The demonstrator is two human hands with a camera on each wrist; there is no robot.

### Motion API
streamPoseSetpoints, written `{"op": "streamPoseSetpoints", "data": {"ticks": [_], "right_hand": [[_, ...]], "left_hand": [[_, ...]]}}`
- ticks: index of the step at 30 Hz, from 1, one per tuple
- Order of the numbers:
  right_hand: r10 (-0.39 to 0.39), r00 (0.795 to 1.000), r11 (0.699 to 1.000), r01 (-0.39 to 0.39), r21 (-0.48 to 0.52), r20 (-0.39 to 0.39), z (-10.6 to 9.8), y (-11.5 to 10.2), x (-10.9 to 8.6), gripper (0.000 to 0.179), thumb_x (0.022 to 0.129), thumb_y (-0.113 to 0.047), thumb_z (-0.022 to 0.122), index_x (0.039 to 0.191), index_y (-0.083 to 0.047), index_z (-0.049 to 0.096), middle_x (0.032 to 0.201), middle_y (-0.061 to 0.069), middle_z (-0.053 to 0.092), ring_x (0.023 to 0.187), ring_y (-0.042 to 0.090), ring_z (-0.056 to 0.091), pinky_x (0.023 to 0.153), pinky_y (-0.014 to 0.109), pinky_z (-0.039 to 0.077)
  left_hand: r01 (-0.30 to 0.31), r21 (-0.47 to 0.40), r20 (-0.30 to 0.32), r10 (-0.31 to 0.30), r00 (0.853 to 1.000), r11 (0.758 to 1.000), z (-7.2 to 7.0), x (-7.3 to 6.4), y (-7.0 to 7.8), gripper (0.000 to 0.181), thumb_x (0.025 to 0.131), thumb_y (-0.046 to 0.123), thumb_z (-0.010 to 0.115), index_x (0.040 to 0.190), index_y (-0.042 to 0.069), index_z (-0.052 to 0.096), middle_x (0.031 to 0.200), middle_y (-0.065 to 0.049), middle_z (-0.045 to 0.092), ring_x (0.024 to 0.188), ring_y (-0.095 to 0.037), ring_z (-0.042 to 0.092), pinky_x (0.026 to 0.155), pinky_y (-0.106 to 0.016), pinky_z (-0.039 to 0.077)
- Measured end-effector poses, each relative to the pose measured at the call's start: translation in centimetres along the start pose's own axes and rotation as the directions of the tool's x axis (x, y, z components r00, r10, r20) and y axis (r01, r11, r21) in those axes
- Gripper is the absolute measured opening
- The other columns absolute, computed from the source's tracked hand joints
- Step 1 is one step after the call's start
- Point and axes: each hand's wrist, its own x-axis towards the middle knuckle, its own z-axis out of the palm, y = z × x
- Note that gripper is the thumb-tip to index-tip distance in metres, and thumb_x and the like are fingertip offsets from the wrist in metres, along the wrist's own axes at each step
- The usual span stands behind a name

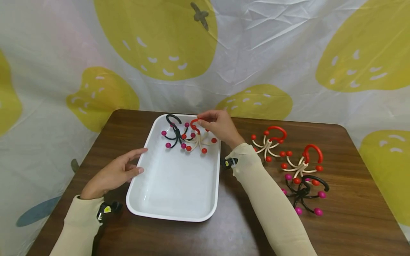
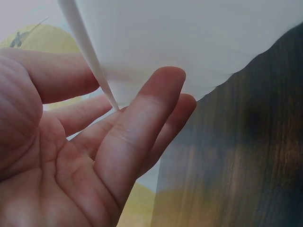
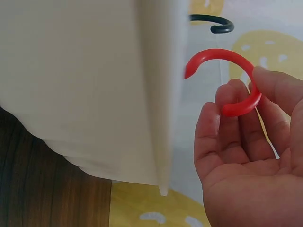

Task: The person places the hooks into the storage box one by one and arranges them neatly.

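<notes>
The right hand (image 1: 221,128) pinches the curved red hook (image 3: 227,53) of a red-and-cream hanger (image 1: 199,138); its thumb and fingers are closed on this hook, and the other fingertips are loosely bent beside it. This hanger is over the far right part of a white tray (image 1: 171,217), its pale arms with red balls spread outward, but I cannot tell whether all of them touch the tray floor. Just beside it, in the far left part of the tray, there is a black hanger (image 1: 178,133) with pink balls, and some arms of the two overlap in the head view. The left hand (image 1: 118,172) holds the left rim of the tray, with a narrow gap between thumb and fingers (the left wrist view shows the wall of the tray between them). On the brown table (image 1: 243,224), to the right of the tray, lie two more red-and-cream hangers, a farther one (image 1: 268,143) and a nearer one (image 1: 300,166), and close to the nearer one a second black hanger (image 1: 302,193) with pink balls. Behind the table hangs a pale cloth (image 1: 250,53) with yellow fruit shapes.
</notes>
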Motion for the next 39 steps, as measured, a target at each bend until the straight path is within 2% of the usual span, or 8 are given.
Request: {"op": "streamPoseSetpoints", "data": {"ticks": [9, 15, 17, 21, 24, 31, 39], "right_hand": [[0.004, 1.0, 1.0, -0.004, 0.011, 0.0, -0.4, 0.1, -0.2, 0.024, 0.096, -0.01, 0.078, 0.117, 0.003, 0.078, 0.11, 0.017, 0.079, 0.084, 0.012, 0.07, 0.071, 0.021, 0.057], [0.004, 1.0, 1.0, -0.004, -0.002, -0.02, -0.9, 0.0, -0.5, 0.023, 0.097, -0.014, 0.078, 0.116, -0.002, 0.079, 0.108, 0.014, 0.08, 0.093, 0.035, 0.073, 0.075, 0.033, 0.062], [0.0, 1.0, 1.0, 0.0, 0.0, -0.029, -1.1, -0.2, -0.7, 0.021, 0.097, -0.014, 0.077, 0.115, -0.004, 0.079, 0.107, 0.013, 0.08, 0.095, 0.038, 0.073, 0.075, 0.034, 0.062], [-0.011, 0.999, 1.0, 0.011, 0.007, -0.039, -1.5, -0.7, -0.9, 0.02, 0.096, -0.014, 0.078, 0.114, -0.005, 0.08, 0.107, 0.014, 0.08, 0.091, 0.025, 0.075, 0.071, 0.026, 0.059], [-0.013, 0.999, 1.0, 0.013, -0.001, -0.038, -1.9, -1.2, -1.2, 0.021, 0.096, -0.014, 0.078, 0.116, -0.005, 0.079, 0.111, 0.013, 0.08, 0.092, 0.016, 0.073, 0.073, 0.022, 0.058], [-0.019, 0.999, 0.999, 0.018, -0.028, -0.031, -3.1, -2.4, -2.3, 0.025, 0.097, -0.016, 0.078, 0.12, -0.006, 0.078, 0.117, 0.012, 0.078, 0.1, 0.022, 0.075, 0.086, 0.025, 0.061], [-0.049, 0.998, 0.996, 0.046, -0.075, -0.041, -4.8, -3.9, -4.0, 0.026, 0.097, -0.016, 0.077, 0.121, -0.006, 0.078, 0.121, 0.012, 0.077, 0.103, 0.021, 0.075, 0.088, 0.025, 0.06]], "left_hand": [[-0.001, -0.004, 0.005, 0.001, 1.0, 1.0, 0.2, 0.3, 0.1, 0.073, 0.103, 0.013, 0.07, 0.166, 0.017, 0.034, 0.156, -0.028, 0.047, 0.116, -0.04, 0.072, 0.083, -0.049, 0.067], [-0.006, -0.009, 0.012, 0.006, 1.0, 1.0, 0.1, 0.4, 0.0, 0.073, 0.103, 0.012, 0.07, 0.166, 0.016, 0.034, 0.157, -0.028, 0.047, 0.115, -0.038, 0.073, 0.082, -0.048, 0.067], [-0.009, -0.01, 0.015, 0.009, 1.0, 1.0, 0.1, 0.4, 0.0, 0.073, 0.103, 0.012, 0.069, 0.166, 0.015, 0.034, 0.16, -0.028, 0.045, 0.115, -0.038, 0.073, 0.082, -0.048, 0.067], [-0.012, -0.009, 0.015, 0.012, 1.0, 1.0, 0.1, 0.5, 0.0, 0.073, 0.103, 0.011, 0.069, 0.166, 0.014, 0.034, 0.162, -0.028, 0.041, 0.116, -0.04, 0.072, 0.083, -0.049, 0.067], [-0.015, -0.009, 0.017, 0.016, 1.0, 1.0, 0.0, 0.5, 0.0, 0.073, 0.103, 0.011, 0.069, 0.166, 0.014, 0.033, 0.162, -0.028, 0.041, 0.117, -0.041, 0.071, 0.083, -0.05, 0.067], [-0.011, -0.003, 0.02, 0.011, 1.0, 1.0, 0.0, 0.7, 0.1, 0.073, 0.103, 0.012, 0.069, 0.166, 0.016, 0.033, 0.161, -0.027, 0.042, 0.118, -0.041, 0.071, 0.083, -0.049, 0.067], [0.002, 0.009, 0.018, -0.002, 1.0, 1.0, 0.1, 0.7, 0.2, 0.074, 0.103, 0.013, 0.07, 0.167, 0.018, 0.033, 0.158, -0.028, 0.046, 0.119, -0.041, 0.071, 0.083, -0.049, 0.067]]}}
